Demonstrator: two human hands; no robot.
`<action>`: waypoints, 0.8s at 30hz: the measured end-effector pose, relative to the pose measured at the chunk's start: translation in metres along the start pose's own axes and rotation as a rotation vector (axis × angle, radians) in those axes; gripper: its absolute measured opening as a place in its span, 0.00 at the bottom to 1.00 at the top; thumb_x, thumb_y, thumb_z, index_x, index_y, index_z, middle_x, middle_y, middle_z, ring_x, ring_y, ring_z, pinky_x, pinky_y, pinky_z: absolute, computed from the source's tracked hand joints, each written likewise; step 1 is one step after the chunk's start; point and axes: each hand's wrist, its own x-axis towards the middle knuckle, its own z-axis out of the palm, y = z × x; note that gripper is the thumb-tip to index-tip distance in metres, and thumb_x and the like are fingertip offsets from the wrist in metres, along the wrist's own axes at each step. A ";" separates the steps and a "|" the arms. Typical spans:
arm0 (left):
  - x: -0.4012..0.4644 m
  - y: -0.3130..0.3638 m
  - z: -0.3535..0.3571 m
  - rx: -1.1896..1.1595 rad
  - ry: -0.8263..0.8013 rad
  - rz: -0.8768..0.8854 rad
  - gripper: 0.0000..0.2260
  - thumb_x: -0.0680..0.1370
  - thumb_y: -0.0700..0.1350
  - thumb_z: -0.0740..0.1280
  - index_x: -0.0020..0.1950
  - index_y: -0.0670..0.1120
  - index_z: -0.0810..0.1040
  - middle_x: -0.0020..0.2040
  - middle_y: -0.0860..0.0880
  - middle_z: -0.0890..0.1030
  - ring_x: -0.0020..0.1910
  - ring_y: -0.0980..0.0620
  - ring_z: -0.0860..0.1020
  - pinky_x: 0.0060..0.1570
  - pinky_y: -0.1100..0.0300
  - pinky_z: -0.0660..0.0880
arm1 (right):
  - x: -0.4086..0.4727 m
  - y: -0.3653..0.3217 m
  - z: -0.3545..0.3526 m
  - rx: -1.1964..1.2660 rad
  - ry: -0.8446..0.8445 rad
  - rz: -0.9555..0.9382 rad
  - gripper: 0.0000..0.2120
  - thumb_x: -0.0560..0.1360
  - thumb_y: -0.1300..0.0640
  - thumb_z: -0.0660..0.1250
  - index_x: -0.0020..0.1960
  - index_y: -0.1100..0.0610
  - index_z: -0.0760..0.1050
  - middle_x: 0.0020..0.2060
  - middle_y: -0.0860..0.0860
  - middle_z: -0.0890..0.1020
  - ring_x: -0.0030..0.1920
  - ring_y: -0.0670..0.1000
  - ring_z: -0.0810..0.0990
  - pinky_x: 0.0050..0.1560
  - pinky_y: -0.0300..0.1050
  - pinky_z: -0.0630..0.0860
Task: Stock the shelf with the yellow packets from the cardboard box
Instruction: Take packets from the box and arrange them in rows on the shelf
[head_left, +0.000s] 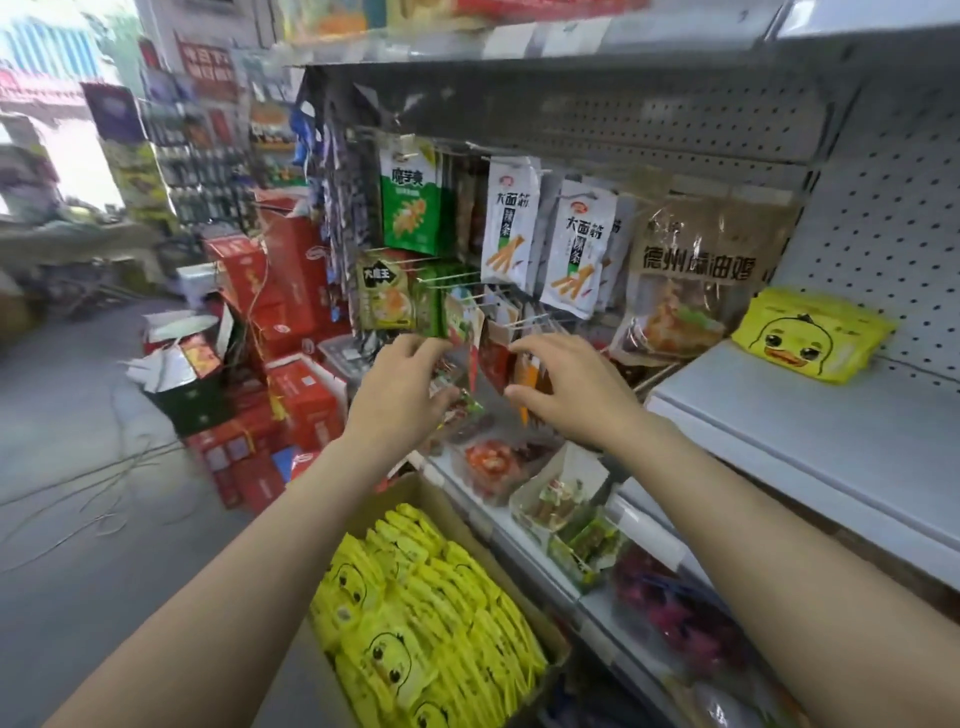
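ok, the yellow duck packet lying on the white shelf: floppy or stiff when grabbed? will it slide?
Probably floppy: the yellow duck packet looks like a soft, puffy film pouch, sagging at its edges. Likely light for its size. It lies flat on the smooth white shelf, so a push would likely slide it, not tip it.

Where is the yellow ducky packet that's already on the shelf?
The yellow duck packet lies on the white shelf at the right, beside the big brown snack bag.
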 end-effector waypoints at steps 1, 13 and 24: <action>0.005 -0.017 0.006 0.001 -0.009 -0.005 0.21 0.75 0.51 0.71 0.66 0.49 0.73 0.62 0.45 0.74 0.62 0.44 0.72 0.60 0.51 0.70 | 0.014 -0.003 0.014 0.007 -0.022 0.003 0.25 0.78 0.40 0.65 0.72 0.46 0.67 0.71 0.46 0.71 0.71 0.52 0.66 0.69 0.50 0.67; 0.072 -0.213 0.122 -0.051 -0.327 -0.066 0.21 0.75 0.49 0.70 0.67 0.48 0.73 0.63 0.44 0.74 0.62 0.41 0.72 0.60 0.46 0.72 | 0.165 -0.016 0.207 0.136 -0.296 0.204 0.27 0.77 0.43 0.67 0.73 0.50 0.68 0.71 0.51 0.71 0.71 0.56 0.67 0.68 0.51 0.66; -0.001 -0.302 0.264 -0.277 -0.787 -0.312 0.23 0.74 0.48 0.73 0.67 0.45 0.75 0.58 0.40 0.77 0.59 0.42 0.75 0.55 0.56 0.68 | 0.140 0.003 0.400 0.273 -0.702 0.438 0.26 0.72 0.44 0.72 0.66 0.53 0.74 0.61 0.57 0.79 0.63 0.59 0.76 0.60 0.50 0.74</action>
